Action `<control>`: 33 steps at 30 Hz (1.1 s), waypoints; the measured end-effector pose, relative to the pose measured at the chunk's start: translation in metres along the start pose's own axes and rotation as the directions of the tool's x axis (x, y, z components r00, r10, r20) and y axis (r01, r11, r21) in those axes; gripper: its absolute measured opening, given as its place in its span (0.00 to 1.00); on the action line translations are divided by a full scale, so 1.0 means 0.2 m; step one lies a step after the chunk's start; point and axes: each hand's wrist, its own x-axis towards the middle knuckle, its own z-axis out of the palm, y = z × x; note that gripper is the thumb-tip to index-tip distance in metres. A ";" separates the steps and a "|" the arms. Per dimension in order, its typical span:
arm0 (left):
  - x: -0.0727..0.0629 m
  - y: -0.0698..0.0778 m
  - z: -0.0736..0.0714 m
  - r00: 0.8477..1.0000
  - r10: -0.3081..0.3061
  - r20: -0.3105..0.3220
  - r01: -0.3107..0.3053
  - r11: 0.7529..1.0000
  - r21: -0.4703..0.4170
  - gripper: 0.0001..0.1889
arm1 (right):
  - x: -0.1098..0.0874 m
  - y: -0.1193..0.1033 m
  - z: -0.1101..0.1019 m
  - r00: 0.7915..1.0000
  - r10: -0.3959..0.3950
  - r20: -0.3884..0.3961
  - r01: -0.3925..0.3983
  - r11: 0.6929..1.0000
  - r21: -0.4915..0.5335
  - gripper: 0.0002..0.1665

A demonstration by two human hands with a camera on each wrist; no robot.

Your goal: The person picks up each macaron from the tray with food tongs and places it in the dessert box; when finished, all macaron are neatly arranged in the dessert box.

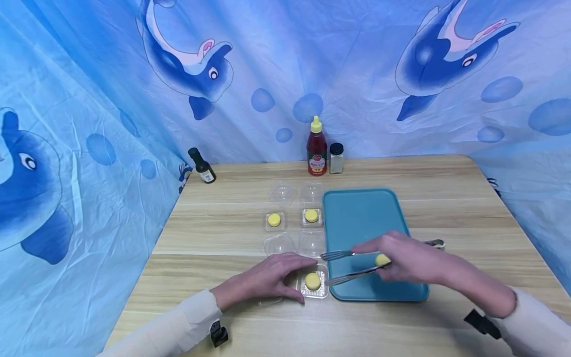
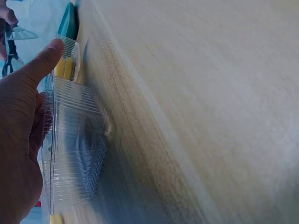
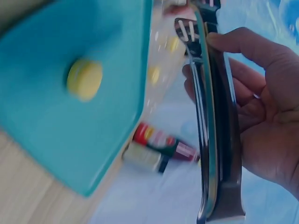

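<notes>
My left hand reaches around a clear plastic box at the table's near middle, thumb at its near side and forefinger at its far side. A yellow macaron lies inside that box. Under the left palm, a second clear box shows in the left wrist view, with no macaron visible in it. Over the teal tray, my right hand holds metal tongs. Their slotted tips are spread apart near the macaron box, nothing between them. Another macaron lies on the tray beneath the tongs.
Farther back stand two open clear boxes, each with a yellow macaron; their domed lids are folded back. A red sauce bottle and a black-capped jar stand at the back edge. A dark bottle is back left.
</notes>
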 end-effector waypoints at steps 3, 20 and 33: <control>0.00 0.00 0.01 1.000 -0.004 -0.003 0.004 1.000 -0.006 0.51 | -0.05 0.05 -0.05 0.999 0.028 -0.025 -0.028 1.000 -0.001 0.36; -0.08 -0.01 -0.10 0.990 -0.111 -0.083 0.097 0.982 -0.163 0.50 | -0.36 0.44 -0.06 0.965 0.012 -0.263 -0.046 0.991 -0.125 0.43; -0.26 -0.05 -0.18 0.986 -0.138 -0.098 0.122 0.981 -0.153 0.51 | -0.46 0.56 0.04 0.972 0.014 -0.233 -0.017 1.000 -0.009 0.42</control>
